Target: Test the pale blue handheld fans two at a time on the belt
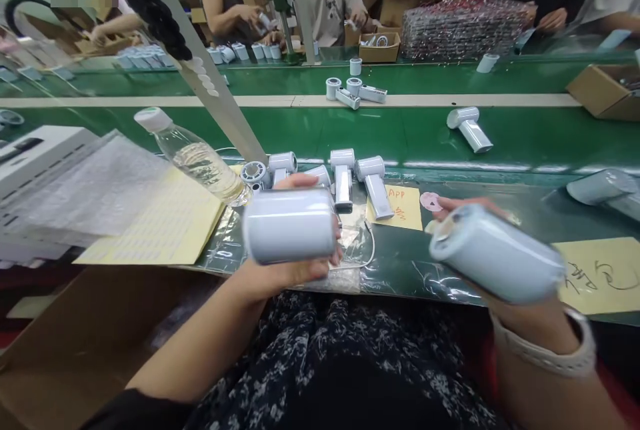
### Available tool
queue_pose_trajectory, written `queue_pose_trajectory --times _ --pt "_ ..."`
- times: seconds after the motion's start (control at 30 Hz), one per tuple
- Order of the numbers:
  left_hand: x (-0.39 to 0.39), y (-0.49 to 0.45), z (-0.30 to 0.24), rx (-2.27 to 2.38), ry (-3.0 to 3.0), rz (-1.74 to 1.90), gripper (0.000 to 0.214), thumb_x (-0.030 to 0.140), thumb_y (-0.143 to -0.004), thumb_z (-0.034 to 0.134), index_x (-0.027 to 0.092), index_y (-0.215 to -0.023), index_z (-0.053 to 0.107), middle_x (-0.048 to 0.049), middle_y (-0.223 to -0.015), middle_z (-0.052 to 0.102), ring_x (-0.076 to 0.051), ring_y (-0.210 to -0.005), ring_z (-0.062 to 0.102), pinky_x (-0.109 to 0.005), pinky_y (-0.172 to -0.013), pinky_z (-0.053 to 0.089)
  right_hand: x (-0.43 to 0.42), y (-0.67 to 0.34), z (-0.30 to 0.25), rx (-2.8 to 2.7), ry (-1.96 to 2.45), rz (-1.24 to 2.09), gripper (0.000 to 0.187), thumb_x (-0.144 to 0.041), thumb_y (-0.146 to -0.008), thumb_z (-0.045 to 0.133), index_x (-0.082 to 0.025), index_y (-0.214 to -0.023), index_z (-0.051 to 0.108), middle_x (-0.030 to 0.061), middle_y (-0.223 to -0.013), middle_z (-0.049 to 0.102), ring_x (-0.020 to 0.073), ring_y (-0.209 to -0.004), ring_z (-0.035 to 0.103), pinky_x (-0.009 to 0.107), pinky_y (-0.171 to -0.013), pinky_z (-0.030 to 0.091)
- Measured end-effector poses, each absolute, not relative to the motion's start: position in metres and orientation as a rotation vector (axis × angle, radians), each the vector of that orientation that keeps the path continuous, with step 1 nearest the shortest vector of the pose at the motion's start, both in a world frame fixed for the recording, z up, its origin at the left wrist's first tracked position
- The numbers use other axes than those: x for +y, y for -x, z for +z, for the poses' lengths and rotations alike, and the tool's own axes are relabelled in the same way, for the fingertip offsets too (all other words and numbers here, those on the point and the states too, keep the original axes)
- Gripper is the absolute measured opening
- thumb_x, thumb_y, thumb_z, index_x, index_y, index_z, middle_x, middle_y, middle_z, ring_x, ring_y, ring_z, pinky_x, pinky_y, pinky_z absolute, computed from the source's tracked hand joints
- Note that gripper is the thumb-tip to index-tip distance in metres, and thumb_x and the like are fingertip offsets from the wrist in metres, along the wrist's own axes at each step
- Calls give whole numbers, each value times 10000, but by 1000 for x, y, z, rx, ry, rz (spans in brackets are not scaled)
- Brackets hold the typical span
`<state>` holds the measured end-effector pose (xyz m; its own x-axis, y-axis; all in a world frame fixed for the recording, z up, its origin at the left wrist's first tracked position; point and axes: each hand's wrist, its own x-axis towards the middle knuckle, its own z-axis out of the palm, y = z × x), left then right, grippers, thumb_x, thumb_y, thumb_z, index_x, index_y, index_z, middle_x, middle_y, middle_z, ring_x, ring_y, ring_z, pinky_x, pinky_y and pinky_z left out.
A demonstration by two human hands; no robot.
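My left hand point(280, 273) is closed around a glossy white handheld fan point(290, 225), its barrel-shaped head lying sideways above the bench edge. Another white handheld fan point(500, 253) sits in my right hand point(530, 317), tilted and somewhat blurred; it covers most of that hand. At the right fingertips there is a pink round sticker point(431, 201); whether they touch it I cannot tell. Just beyond my left hand, several similar fans lie on the bench, among them one fan point(343, 180) and another fan point(375, 185) beside it.
A water bottle point(195, 160) leans at the left near yellow sheets point(165, 223) and a white box point(45, 157). A slanted post point(225, 103) rises there. A white cable point(371, 250) and yellow notes point(605, 273) lie on the bench. Beyond the green belt point(400, 137), several people work.
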<state>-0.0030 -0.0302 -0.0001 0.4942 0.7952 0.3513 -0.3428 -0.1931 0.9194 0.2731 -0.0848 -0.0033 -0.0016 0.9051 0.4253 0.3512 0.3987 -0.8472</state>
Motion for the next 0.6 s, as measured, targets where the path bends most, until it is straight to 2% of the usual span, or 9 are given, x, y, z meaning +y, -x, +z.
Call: queue_pose_trajectory --times 0.07,0.1,0.2,0.27,0.33,0.43,0.53,0.6 --pt "-35 -4 -8 447 -1362 1040 732 479 -713 834 348 -1277 387 -9 -947 658 -171 -620 689 -322 -558 611 -86 -260 -8 -1547 1138 725 523 -271 -803 774 -280 -1302 617 98 -1284 657 344 -1197 616 515 -982 531" --pt "-37 -7 -11 480 -1372 1047 734 528 -685 836 345 -1244 396 -17 -977 659 -179 -649 695 -331 -573 613 -86 -255 -11 -1541 1140 753 517 -264 -808 767 -270 -1303 616 102 -1267 672 335 -1173 633 500 -968 540" --pt "-38 -15 -14 548 -1567 1100 755 571 -584 875 297 -1159 470 -73 -1157 623 -255 -962 689 -434 -830 606 -89 -243 -22 -1525 1178 776 541 -280 -817 757 -269 -1330 586 104 -1226 688 320 -1117 661 488 -957 545" --pt "-37 -20 -15 521 -1744 1120 785 614 -525 880 278 -1134 515 -105 -1287 557 -314 -1190 591 -504 -1018 514 -92 -236 -30 -1460 1236 776 743 -317 -789 792 -289 -1452 457 113 -1314 636 333 -1155 639 524 -1007 509" --pt "-38 -26 -17 507 -1852 1158 846 689 -481 852 281 -1147 526 -117 -1364 497 -345 -1312 487 -535 -1108 427 -94 -227 -37 -1368 1260 820 936 -358 -804 787 -326 -1560 236 122 -1453 527 337 -1239 592 548 -1062 462" --pt "-44 -38 -25 592 -1819 1253 884 817 -515 733 269 -1172 510 -137 -1417 452 -360 -1354 434 -557 -1139 367 -98 -212 -43 -1366 1103 1052 991 -488 -897 665 -342 -1589 -29 137 -1582 370 325 -1367 498 548 -1120 404" --pt "-48 -46 -34 667 -1731 1319 879 869 -594 627 254 -1204 478 -154 -1433 446 -354 -1337 457 -561 -1138 355 -97 -199 -43 -1445 925 1303 1282 -630 -760 749 -271 -1571 -177 197 -1566 379 365 -1395 461 580 -1142 355" --pt "-43 -43 -36 627 -1808 1249 884 835 -622 653 258 -1262 456 -161 -1454 427 -368 -1364 431 -570 -1141 351 -95 -194 -38 -1437 970 1350 1424 -592 -667 843 -239 -1560 -209 220 -1505 453 379 -1354 503 596 -1121 373"
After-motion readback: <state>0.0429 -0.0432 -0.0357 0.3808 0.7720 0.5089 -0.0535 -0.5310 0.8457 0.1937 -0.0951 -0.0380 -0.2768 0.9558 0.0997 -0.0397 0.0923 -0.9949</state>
